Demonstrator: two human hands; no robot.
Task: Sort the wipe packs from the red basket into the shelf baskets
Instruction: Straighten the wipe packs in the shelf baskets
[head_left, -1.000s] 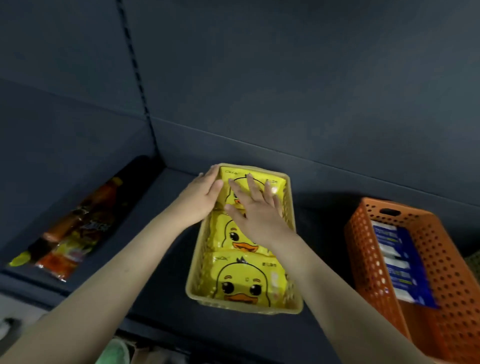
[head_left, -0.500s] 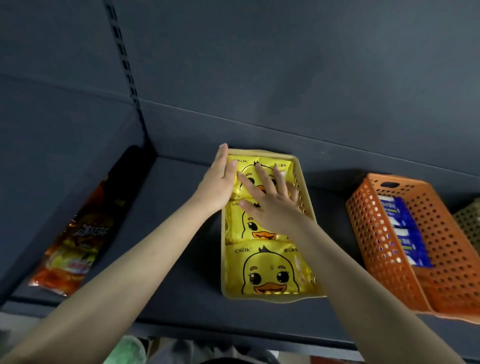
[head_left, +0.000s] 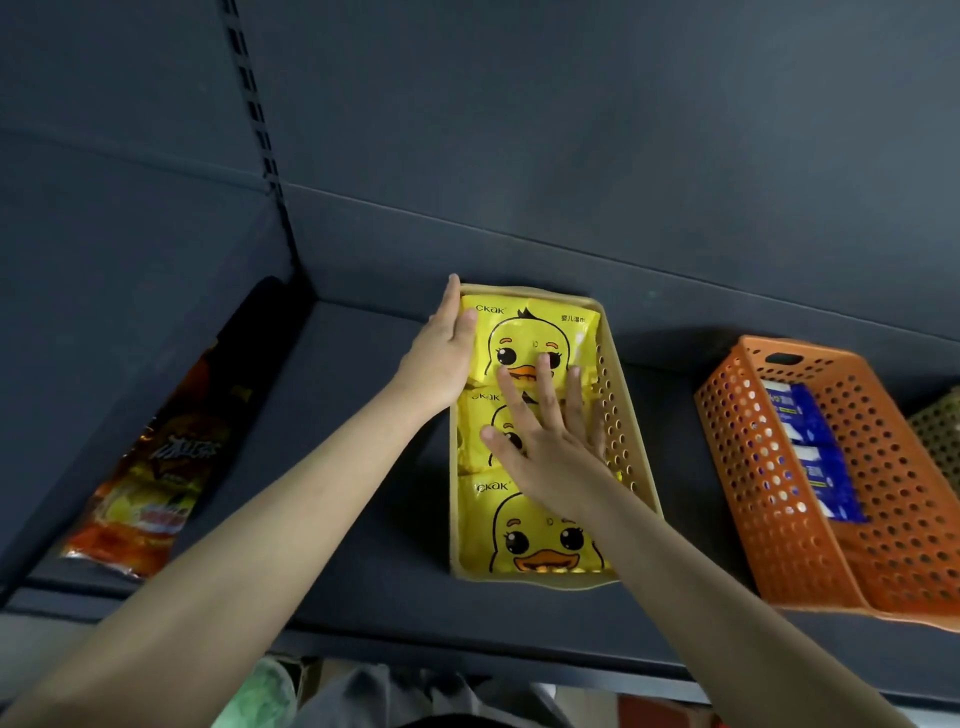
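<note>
Yellow duck-print wipe packs lie three in a row inside the yellow basket (head_left: 626, 467), which sits on the dark shelf (head_left: 363, 519). In the head view, the rear pack (head_left: 540, 332) at the basket's 12 o'clock end now shows its whole face, where a second ago both hands covered it. The right hand (head_left: 545, 452) has slid back toward 6 o'clock. Its fingers are spread flat across the middle pack (head_left: 475, 431), with only the tips on the rear pack's near edge. The left hand (head_left: 444, 358) has straight fingers pressed together, laid along that pack's 9 o'clock edge by the basket wall. Neither hand pinches anything, so I'd judge this pack seated and another fetch due. The red basket is out of sight. An orange basket (head_left: 893, 493) with blue packs (head_left: 810, 457) stands at 3 o'clock.
</note>
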